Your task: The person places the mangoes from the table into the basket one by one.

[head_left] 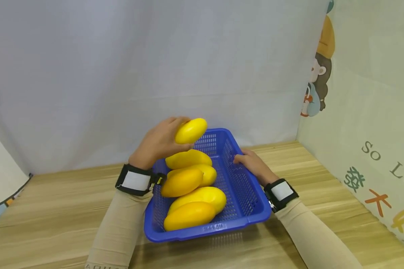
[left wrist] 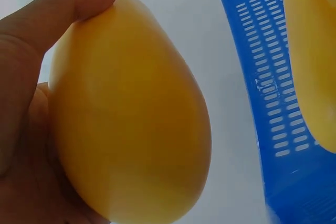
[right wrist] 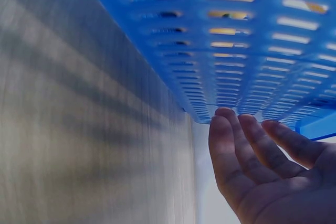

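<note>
My left hand [head_left: 161, 140] grips a smooth yellow mango [head_left: 193, 130] above the far left part of a blue plastic basket [head_left: 263, 216]. In the left wrist view the thumb presses near one end of that mango [left wrist: 131, 119], and the palm lies behind it. My right hand [head_left: 256, 166] holds the basket's right rim, thumb over the top. The right wrist view shows its fingers [right wrist: 252, 148] against the slotted outer wall [right wrist: 194, 19]. Several more mangoes [head_left: 190, 216] lie along the left side inside the basket, some overlapping.
The basket is over a wood-grain table [head_left: 67, 209], casting a shadow at its near side. A pale cloth [head_left: 222, 56] hangs behind. To the right stands a printed panel [head_left: 357, 123] with lettering and a cartoon figure; a white object [head_left: 3, 168] stands at left.
</note>
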A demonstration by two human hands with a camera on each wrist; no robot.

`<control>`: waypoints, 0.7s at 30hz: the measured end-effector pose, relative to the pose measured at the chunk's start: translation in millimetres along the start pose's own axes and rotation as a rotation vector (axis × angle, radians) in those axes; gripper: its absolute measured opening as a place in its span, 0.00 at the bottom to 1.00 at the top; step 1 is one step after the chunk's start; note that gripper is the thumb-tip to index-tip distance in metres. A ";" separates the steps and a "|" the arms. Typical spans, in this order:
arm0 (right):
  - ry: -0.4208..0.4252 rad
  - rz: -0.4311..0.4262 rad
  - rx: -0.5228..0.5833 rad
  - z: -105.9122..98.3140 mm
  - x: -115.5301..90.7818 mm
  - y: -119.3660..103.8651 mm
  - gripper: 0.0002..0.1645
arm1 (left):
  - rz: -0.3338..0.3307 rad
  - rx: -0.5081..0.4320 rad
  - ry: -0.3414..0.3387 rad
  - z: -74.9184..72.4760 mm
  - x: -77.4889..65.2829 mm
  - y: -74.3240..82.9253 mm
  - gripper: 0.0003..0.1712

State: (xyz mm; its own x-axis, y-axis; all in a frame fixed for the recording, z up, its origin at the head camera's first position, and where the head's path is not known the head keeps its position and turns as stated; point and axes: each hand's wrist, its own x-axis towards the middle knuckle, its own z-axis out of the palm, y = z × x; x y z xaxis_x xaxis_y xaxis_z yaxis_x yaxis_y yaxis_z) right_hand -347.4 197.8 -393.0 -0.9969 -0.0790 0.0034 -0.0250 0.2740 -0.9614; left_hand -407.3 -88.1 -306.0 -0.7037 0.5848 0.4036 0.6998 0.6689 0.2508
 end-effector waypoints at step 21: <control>-0.018 -0.030 -0.025 13.5 14.4 1.7 0.25 | 0.002 -0.044 -0.008 -2.5 -10.9 -17.2 0.43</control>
State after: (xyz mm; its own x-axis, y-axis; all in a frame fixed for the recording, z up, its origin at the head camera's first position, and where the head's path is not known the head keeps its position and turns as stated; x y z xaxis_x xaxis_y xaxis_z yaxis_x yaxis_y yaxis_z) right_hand -360.8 184.1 -398.3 -0.9941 -0.1048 0.0270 -0.0570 0.2951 -0.9538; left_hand -411.4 -107.2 -312.5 -0.7028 0.5900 0.3974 0.7060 0.6469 0.2882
